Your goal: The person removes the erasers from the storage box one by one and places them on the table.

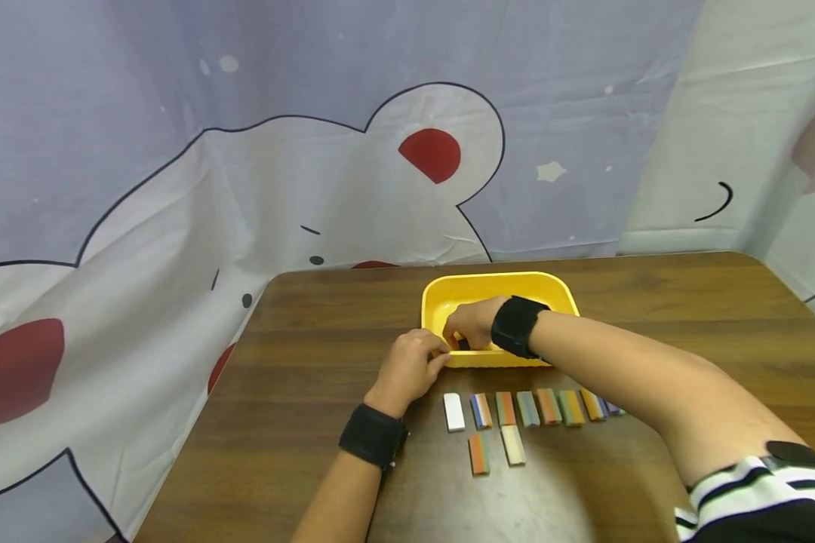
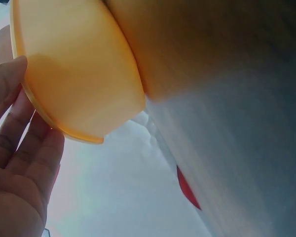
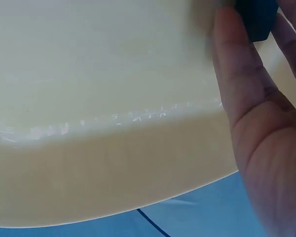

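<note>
A yellow plastic basin point(image 1: 496, 358) stands on the wooden table. At its near left corner my left hand point(image 1: 410, 368) grips the rim; in the left wrist view, the thumb point(image 2: 12, 74) lies on the outer side of the basin wall point(image 2: 84, 64) and the fingers reach the rim from the other side. My right hand point(image 1: 477, 323) reaches down inside the basin. Between its thumb and fingers it pinches a small dark block point(image 3: 256, 19), close over the basin floor point(image 3: 98, 64). The block's far end is cut off in the right wrist view.
In front of the basin lies a row of small blocks, several with coloured stripes point(image 1: 505, 409) and a white one point(image 1: 453, 412) at the left end. Nearer me lie an orange-green block point(image 1: 478, 454) and a cream block point(image 1: 513, 445). A printed curtain point(image 1: 299, 188) hangs behind the table.
</note>
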Available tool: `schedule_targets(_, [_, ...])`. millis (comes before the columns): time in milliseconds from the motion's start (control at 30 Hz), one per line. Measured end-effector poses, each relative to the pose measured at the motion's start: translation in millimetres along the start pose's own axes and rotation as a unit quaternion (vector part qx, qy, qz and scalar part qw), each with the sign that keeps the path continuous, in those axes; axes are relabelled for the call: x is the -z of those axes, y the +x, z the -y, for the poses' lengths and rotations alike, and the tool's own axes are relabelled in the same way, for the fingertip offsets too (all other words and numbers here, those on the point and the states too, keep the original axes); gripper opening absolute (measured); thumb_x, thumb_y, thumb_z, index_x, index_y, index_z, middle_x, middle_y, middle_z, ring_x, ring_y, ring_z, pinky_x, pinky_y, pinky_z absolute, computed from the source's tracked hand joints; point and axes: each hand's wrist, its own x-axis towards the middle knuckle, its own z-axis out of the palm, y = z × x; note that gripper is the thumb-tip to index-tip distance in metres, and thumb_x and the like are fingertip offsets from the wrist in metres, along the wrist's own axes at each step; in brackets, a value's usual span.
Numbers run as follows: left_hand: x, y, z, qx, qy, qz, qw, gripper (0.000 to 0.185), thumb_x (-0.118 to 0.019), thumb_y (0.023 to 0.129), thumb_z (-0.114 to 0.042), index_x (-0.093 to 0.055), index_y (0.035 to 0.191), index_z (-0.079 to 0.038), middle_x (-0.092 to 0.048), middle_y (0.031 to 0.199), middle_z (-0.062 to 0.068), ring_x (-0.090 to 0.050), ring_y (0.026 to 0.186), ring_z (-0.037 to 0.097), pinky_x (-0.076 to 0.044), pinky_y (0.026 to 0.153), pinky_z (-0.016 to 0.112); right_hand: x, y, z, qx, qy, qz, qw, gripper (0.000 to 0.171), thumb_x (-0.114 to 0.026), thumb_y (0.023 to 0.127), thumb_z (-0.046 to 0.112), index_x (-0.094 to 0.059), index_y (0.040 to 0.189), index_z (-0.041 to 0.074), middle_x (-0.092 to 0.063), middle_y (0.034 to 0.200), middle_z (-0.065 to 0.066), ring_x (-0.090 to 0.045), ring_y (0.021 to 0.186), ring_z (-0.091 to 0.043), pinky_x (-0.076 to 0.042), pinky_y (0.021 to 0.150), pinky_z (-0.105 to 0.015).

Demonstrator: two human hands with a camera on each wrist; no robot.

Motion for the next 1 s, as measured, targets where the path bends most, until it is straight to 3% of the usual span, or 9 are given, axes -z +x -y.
schedule_targets(367, [-3.1,3.7,-4.1,-0.007,-0.001,-0.003,1.0000,0.006,-0.079,0.081,-0.010,-0.074,0.083,-0.007,-0.069,0.082,0.003,-0.063,0.079,0.018,-0.053,0.074,0.030,-2.8,-6.2,-2.9,0.013,-0.012,-0.014,1.000,0.025,-0.068,0.082,-0.007,-0.067,0.092,0.016,-0.060,0.081,0.004,-0.051,0.071,-0.014,-0.046,0.066,-0.025])
schedule_targets(567, [-2.2,-2.4,-2.6,0.001,-0.004,-0.013,0.9999,0.008,-0.081,0.079,-0.008,-0.074,0.082,-0.006,-0.068,0.081,0.003,-0.063,0.077,0.019,-0.053,0.073,0.031,-2.5,-3.5,1.7,0.022,-0.017,-0.018,0.999,0.022,-0.069,0.083,-0.006,-0.068,0.092,0.015,-0.059,0.079,0.004,-0.050,0.068,-0.014,-0.046,0.064,-0.024])
schedule_targets(733, [-1.8,-4.2,-1.7,0.000,-0.011,-0.017,0.9998,0.008,-0.081,0.078,-0.005,-0.073,0.081,-0.006,-0.067,0.080,0.003,-0.063,0.076,0.020,-0.053,0.073,0.032,0.0,-1.8,-4.7,0.026,-0.013,-0.036,0.999,0.017,-0.074,0.080,0.004,-0.069,0.094,0.013,-0.060,0.081,0.003,-0.051,0.070,-0.014,-0.047,0.064,-0.025])
schedule_targets(1000, [-2.0,0.8,-0.9,0.001,-0.011,-0.009,0.9999,0.007,-0.080,0.079,-0.007,-0.073,0.082,-0.005,-0.067,0.079,0.004,-0.063,0.076,0.019,-0.053,0.073,0.033,10.1,-27.7,-22.1,0.018,0.023,-0.071,0.997,0.026,-0.074,0.080,0.017,-0.066,0.103,0.008,-0.058,0.086,0.001,-0.052,0.071,-0.015,-0.046,0.065,-0.026])
